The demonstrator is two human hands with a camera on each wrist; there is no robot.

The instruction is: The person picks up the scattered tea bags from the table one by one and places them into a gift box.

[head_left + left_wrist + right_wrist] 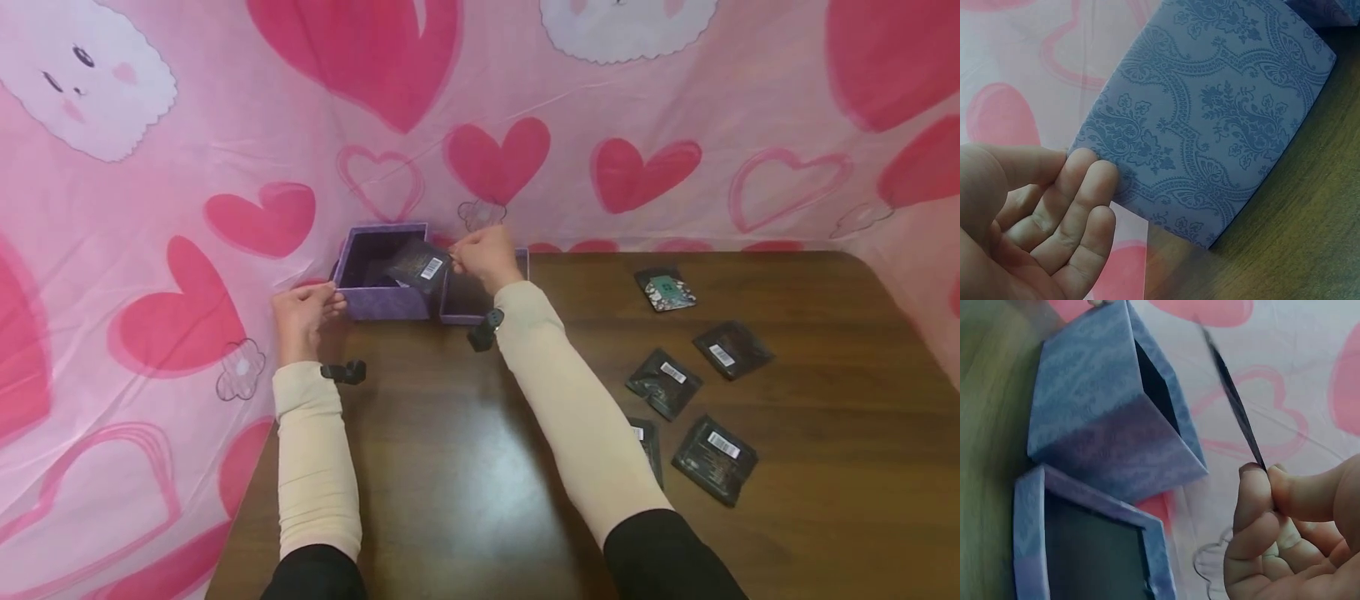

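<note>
At the far left of the table, a purple patterned box [386,304] with a dark inside stands uncovered. The left hand [303,312] pinches its near left corner at the rim; the left wrist view shows the fingertips [1105,178] on the patterned wall [1210,112]. Above the box, the right hand [486,257] holds a flat black packet [420,265] with a white barcode label by one edge, between thumb and fingers. Seen edge-on in the right wrist view, the packet [1238,403] is a thin dark sliver beyond the right hand [1291,531].
Right beside the box lies a shallow purple lid [465,318], dark side up, partly hidden by the right hand. Several black packets [717,460] are spread on the right of the wooden table [465,467], one showing a green and white face [667,292]. Pink heart-print cloth [525,92] hangs behind.
</note>
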